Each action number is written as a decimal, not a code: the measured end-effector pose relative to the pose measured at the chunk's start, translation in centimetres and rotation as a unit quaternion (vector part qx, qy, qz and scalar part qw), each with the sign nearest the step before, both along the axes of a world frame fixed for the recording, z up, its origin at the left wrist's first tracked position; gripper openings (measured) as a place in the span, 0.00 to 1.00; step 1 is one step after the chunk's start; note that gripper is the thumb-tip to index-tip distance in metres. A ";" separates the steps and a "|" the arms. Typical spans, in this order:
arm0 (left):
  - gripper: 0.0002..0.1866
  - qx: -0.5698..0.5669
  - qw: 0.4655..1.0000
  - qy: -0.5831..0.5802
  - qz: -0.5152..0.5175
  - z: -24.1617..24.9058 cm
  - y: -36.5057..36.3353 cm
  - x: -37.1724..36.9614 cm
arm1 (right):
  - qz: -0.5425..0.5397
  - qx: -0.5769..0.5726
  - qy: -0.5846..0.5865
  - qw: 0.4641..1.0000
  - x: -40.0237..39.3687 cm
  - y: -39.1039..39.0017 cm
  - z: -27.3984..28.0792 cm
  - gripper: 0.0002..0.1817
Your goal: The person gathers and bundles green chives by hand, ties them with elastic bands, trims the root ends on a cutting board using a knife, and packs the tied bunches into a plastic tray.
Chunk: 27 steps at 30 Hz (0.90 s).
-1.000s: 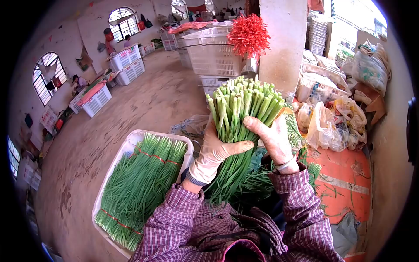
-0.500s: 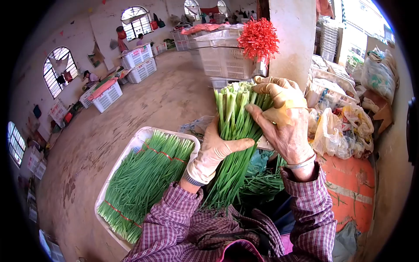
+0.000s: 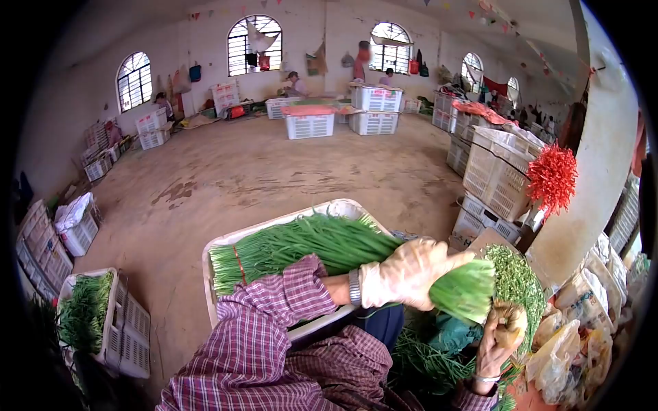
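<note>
My left hand (image 3: 410, 272), in a thin pale glove, is shut around a thick bunch of green chives (image 3: 467, 291), held nearly level with its cut ends pointing right. My right hand (image 3: 495, 346) is low at the right, just under the bunch's cut ends, curled on a crumpled tan thing (image 3: 510, 320) that looks like a glove. To the left of the bunch, a white tray (image 3: 221, 241) holds chive bundles (image 3: 308, 241) tied with red bands. More loose chives (image 3: 425, 356) lie below the hands.
A red tuft of ties (image 3: 552, 178) hangs on a pale pillar (image 3: 593, 198). White crates (image 3: 499, 171) are stacked beside it. Plastic bags (image 3: 582, 342) pile at the right. A crate of chives (image 3: 86, 312) sits at the left. People work by the far wall (image 3: 296, 82).
The view has swung left and up. The bunch went from upright to nearly level in my left hand. My right hand left the bunch's top and dropped below it.
</note>
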<state>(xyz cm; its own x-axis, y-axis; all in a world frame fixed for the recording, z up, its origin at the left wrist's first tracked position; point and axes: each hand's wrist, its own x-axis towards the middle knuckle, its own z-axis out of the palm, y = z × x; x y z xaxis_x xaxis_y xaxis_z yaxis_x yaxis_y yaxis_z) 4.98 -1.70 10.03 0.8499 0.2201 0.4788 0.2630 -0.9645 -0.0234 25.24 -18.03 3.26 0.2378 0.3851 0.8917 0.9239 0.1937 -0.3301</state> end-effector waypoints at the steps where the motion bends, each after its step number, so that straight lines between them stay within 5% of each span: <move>1: 0.64 -0.010 0.999 0.042 0.030 -1.4 -0.5 -1.1 | 0.004 -0.021 0.023 0.999 0.4 -0.3 -1.9 0.05; 2: 0.64 0.002 0.999 0.029 0.014 -3.8 -0.2 -1.9 | -0.004 -0.070 0.087 0.994 1.7 -0.7 -3.8 0.08; 3: 0.64 0.014 1.000 0.016 -0.001 -6.4 -0.1 -2.6 | 0.117 -0.055 0.135 0.982 4.7 -0.6 -7.4 0.10; 5: 0.64 -0.015 0.998 0.053 0.010 -10.0 -1.7 -4.0 | 0.021 -0.059 0.252 0.966 4.1 -0.1 -9.0 0.11; 6: 0.65 -0.031 0.995 0.093 0.003 -11.6 -2.3 -4.5 | 0.022 -0.182 0.227 0.957 5.1 -0.6 -9.7 0.09; 7: 0.60 -0.051 0.994 0.101 -0.004 -12.4 -3.2 -4.9 | 0.125 -0.151 0.243 0.950 5.7 0.3 -12.1 0.11; 11: 0.36 0.155 0.986 0.053 0.042 -16.8 -5.8 -5.0 | 0.187 -0.280 0.295 0.894 3.8 1.2 -16.3 0.16; 13: 0.33 0.141 0.989 0.048 0.028 -17.1 -5.9 -4.9 | 0.247 -0.331 0.414 0.811 2.7 1.6 -16.9 0.24; 15: 0.31 0.149 0.987 0.042 0.031 -17.7 -5.9 -4.9 | 0.311 -0.386 0.335 0.801 3.0 2.5 -16.9 0.26; 16: 0.31 0.153 0.988 0.015 0.033 -18.0 -5.7 -4.9 | 0.349 -0.391 0.466 0.713 2.5 2.2 -17.3 0.29; 23: 0.31 0.139 0.989 -0.036 0.023 -18.8 -5.3 -5.0 | 0.387 -0.569 0.392 0.610 5.7 1.7 -21.2 0.28; 27: 0.30 0.129 0.990 -0.051 0.008 -19.8 -5.1 -5.1 | 0.386 -0.608 0.359 0.594 6.4 1.4 -22.3 0.27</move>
